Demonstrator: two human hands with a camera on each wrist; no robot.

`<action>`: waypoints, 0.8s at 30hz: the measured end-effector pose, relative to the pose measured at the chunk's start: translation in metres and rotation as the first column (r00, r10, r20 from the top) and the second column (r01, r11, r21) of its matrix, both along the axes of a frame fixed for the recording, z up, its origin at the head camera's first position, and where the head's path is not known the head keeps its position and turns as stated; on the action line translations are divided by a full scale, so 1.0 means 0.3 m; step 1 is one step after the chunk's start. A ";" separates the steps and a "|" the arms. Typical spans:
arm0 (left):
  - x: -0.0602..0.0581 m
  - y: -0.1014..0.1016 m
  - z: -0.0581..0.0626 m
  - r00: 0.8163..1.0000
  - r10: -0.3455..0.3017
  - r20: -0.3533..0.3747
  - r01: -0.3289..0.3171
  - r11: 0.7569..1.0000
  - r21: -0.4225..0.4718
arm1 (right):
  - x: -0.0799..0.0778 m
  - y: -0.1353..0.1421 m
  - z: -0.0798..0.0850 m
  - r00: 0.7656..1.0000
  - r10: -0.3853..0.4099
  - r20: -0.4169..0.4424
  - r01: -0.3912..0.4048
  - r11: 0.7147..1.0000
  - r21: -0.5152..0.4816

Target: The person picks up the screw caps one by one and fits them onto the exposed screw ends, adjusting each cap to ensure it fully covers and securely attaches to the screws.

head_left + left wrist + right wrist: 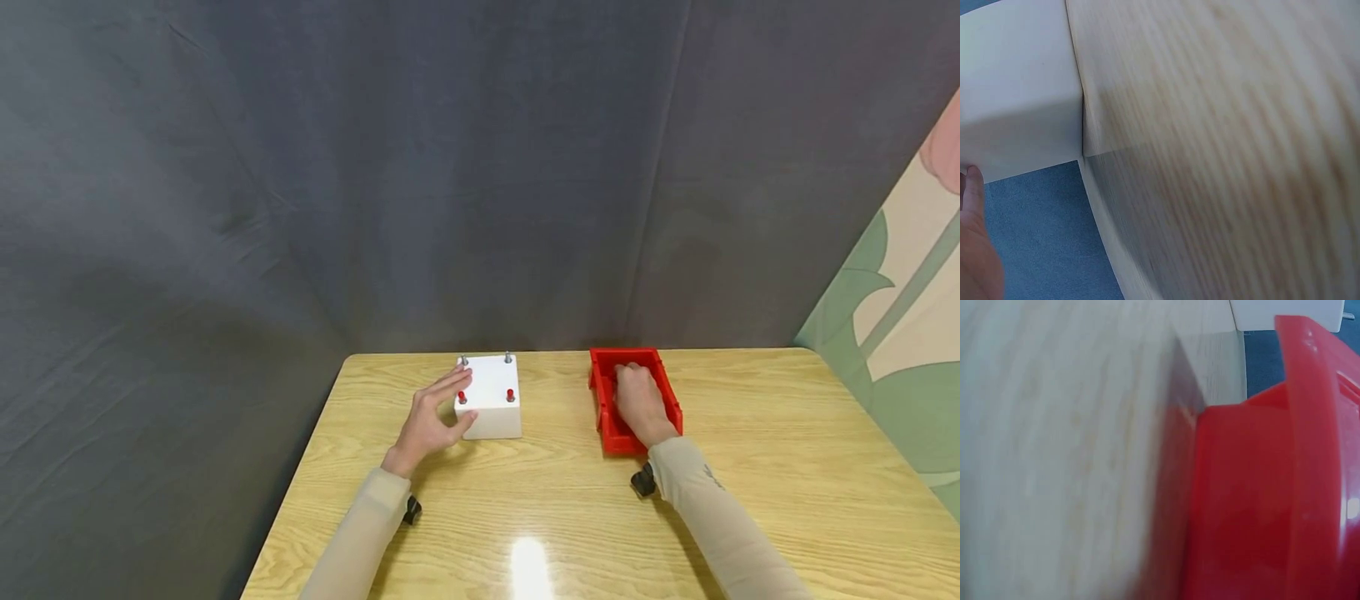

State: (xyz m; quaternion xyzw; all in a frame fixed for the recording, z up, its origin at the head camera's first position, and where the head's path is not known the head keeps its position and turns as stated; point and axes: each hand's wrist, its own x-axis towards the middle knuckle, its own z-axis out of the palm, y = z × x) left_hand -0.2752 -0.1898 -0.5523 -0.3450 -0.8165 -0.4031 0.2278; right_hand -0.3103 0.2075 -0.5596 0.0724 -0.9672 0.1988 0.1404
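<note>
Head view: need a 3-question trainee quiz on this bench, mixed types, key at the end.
1. Multiple choice: which one is inside the red bin?
A) left hand
B) right hand
C) neither

2. True or false: in the head view, the white box stands to the right of the red bin.

3. Count: how many posts on top of the white box are red-tipped?

Key:
1. B
2. False; the white box stands to the left of the bin.
3. Two; the red-tipped posts are the pair nearer the person, and the far posts are bare metal.
</note>
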 end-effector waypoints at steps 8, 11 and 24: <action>0.002 0.000 0.001 1.000 0.003 0.001 -0.003 1.000 0.000 | 0.000 -0.006 -0.015 1.000 -0.011 0.017 0.011 1.000 0.024; 0.002 0.001 0.003 1.000 0.003 0.000 -0.003 1.000 -0.001 | -0.001 -0.008 -0.015 1.000 -0.014 0.015 0.014 0.999 0.034; 0.000 0.004 0.002 0.999 -0.007 -0.034 0.008 1.000 0.009 | -0.001 -0.015 -0.021 0.998 -0.038 0.055 0.036 0.999 0.038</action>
